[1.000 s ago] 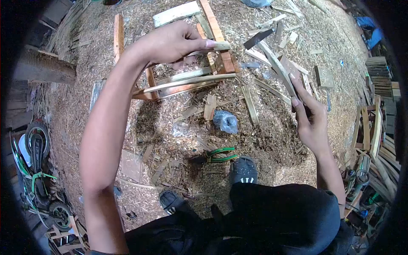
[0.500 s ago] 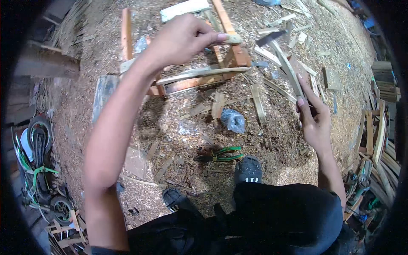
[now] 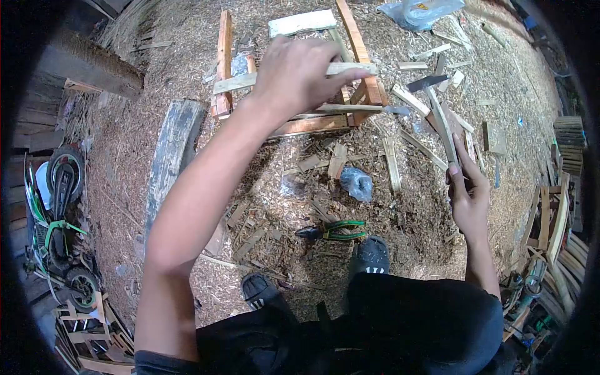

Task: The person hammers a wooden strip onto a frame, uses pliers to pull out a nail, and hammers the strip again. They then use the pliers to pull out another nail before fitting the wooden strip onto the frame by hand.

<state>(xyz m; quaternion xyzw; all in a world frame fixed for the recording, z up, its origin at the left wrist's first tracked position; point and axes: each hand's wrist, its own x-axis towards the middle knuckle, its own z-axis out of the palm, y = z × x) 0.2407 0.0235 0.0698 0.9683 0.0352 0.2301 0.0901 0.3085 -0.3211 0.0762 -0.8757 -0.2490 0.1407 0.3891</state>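
My left hand (image 3: 301, 72) is wrapped over a pale wooden slat (image 3: 234, 83), which lies across the upper part of a reddish wooden frame (image 3: 224, 56). The slat's right end reaches over the frame's right post. My right hand (image 3: 467, 187) grips the wooden handle of a hammer (image 3: 442, 115), its dark metal head up and to the right of the frame. Another thin strip runs along the frame's near side, partly behind my left forearm. Between my hands and feet lie a crumpled clear plastic bag (image 3: 357, 184) and green-handled pliers (image 3: 331, 231).
Wood chips and offcuts cover the ground. A weathered plank (image 3: 172, 150) lies left of the frame, near a thick beam (image 3: 94, 62). At the far left stands a small green bike (image 3: 56, 219). Stacked wood (image 3: 565, 244) is at the right edge, and plastic sheeting (image 3: 419, 12) at the top.
The view has shifted, so the frame and floor items appear further right. My left hand now lies flatter over the slat, which shows on both sides of it. The hammer remains in my right hand.
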